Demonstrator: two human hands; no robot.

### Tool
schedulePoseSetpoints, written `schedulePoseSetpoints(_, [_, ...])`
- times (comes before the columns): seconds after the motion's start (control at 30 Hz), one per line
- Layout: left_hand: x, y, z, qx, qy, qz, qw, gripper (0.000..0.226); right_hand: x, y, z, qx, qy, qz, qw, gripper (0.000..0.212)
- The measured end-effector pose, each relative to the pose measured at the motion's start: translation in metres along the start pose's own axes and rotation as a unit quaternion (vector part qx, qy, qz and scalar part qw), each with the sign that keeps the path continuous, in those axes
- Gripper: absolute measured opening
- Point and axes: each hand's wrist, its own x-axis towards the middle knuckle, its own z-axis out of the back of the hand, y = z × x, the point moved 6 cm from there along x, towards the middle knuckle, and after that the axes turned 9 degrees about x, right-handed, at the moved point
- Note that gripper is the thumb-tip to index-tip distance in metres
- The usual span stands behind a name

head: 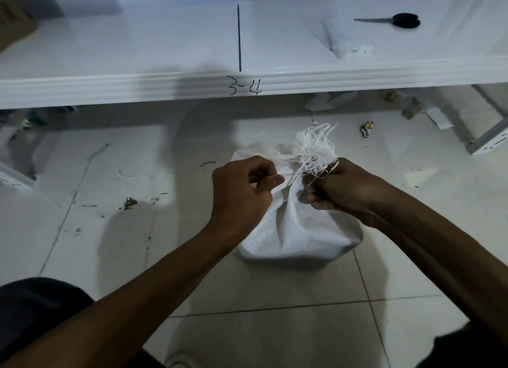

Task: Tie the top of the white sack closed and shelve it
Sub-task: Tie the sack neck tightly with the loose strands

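We see black-handled scissors (395, 20) at one o'clock, a cardboard box (13, 18) at ten, a crumpled wrapper (367, 129) at two

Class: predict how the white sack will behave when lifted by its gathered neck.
The white sack probably sags: its woven cloth creases softly. Its bulging base suggests some weight. The frayed top may shed strands.

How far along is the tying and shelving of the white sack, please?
Done: the white sack has its mouth gathered into a neck, frayed top sticking up. In hand: the right hand grips the neck while the left hand pinches a white strand, so the tie looks unfinished. Left: finish the knot, then lift the sack from the floor onto the shelf.
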Motion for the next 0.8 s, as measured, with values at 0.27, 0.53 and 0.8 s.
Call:
schedulePoseSetpoints(0.27, [-0.007,-0.02,-0.006,0.116,0.027,-0.129,0.984,0.018,-0.002,-0.005,0.0,0.03,-0.035,0.033,0.998,0.026])
schedulePoseSetpoints(0.53, [-0.006,-0.035,-0.021,0.273,0.057,-0.216,0.936,0.01,-0.005,-0.007,-0.006,0.008,-0.039,0.071,0.997,0.027])
schedulePoseSetpoints(0.8, [0.004,-0.039,-0.023,0.269,0.096,-0.211,0.935,0.02,-0.006,-0.002,-0.008,0.035,-0.063,0.081,0.994,0.026])
